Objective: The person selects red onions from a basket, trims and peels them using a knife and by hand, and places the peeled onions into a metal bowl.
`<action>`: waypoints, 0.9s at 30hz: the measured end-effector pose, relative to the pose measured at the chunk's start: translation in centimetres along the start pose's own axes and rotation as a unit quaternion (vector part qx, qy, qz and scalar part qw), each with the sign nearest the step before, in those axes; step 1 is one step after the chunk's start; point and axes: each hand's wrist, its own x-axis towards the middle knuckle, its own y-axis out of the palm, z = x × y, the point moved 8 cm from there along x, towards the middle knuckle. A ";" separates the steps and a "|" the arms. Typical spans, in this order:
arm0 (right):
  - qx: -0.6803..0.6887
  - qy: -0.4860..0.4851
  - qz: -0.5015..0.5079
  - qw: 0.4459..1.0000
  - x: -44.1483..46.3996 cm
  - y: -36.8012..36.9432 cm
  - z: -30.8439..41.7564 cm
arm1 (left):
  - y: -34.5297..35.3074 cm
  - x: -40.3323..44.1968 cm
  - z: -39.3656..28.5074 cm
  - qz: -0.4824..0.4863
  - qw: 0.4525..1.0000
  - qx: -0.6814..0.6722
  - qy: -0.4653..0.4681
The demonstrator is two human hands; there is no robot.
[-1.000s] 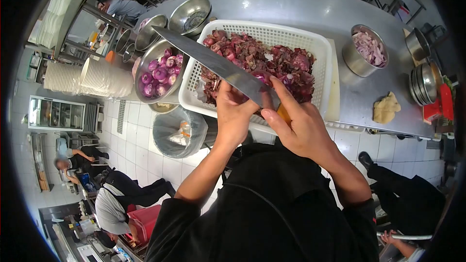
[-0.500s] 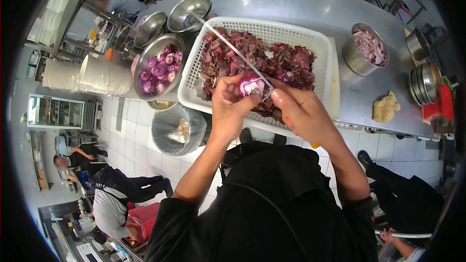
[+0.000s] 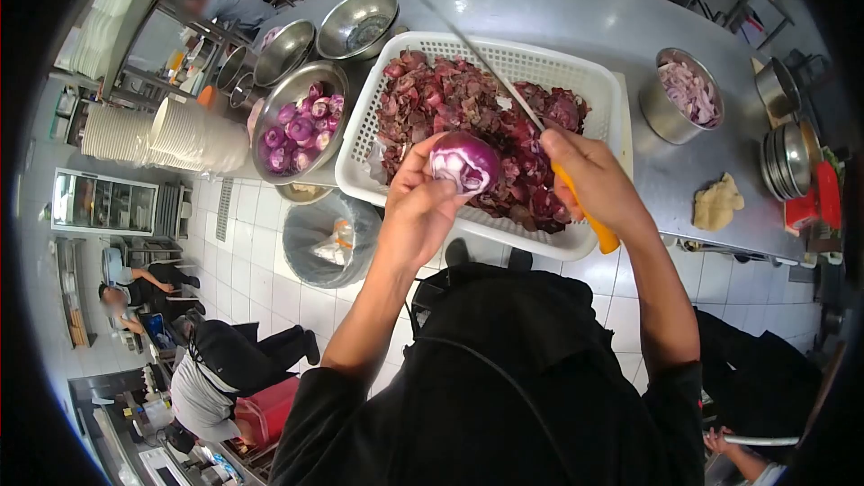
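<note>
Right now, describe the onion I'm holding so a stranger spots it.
Find the white perforated basket on the steel counter, heaped with onion skins. Over its near side, your left hand holds the purple onion with a big white patch. Unlike the other onions in the metal bowl at left, it alone is in a hand.

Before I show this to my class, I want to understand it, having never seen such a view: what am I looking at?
There is no machine here: you see a person's two bare hands. The camera is worn on that person's head, looking forward and down. The left hand holds a partly peeled onion; the right hand grips a knife by its yellow handle. Beneath them, a white basket of onion skins sits on a metal table. Left is a bowl of onions; right, a pot of cut onion.
</note>
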 end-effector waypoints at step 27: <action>-0.224 -0.298 -0.031 0.927 -5.5 3.6 4.2 | 1.6 0.7 0.0 -0.011 0.978 0.206 0.027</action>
